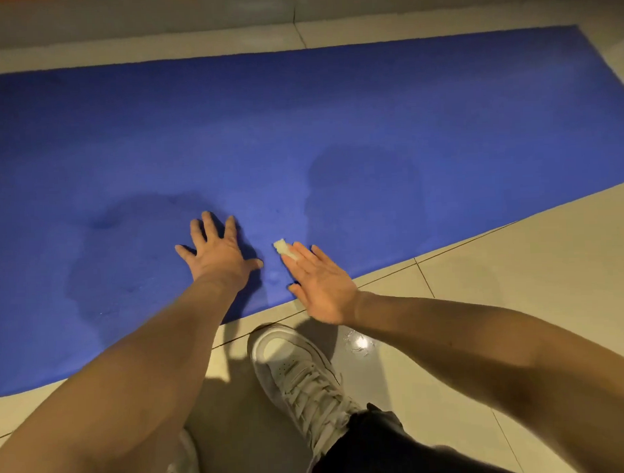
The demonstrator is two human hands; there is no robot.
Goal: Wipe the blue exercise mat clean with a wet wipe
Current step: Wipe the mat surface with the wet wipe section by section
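Now, right hand pressing wipe, blue mat

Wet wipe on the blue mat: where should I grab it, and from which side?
Probably pinch the small white end of the wet wipe poking past the fingertips of the right hand, coming from above on the far side; its near end is hidden under those fingers.

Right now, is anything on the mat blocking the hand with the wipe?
No loose object shows on the blue mat. The right hand presses the wet wipe onto it; only the left hand, flat on the mat just left of the wipe, lies in its way there.
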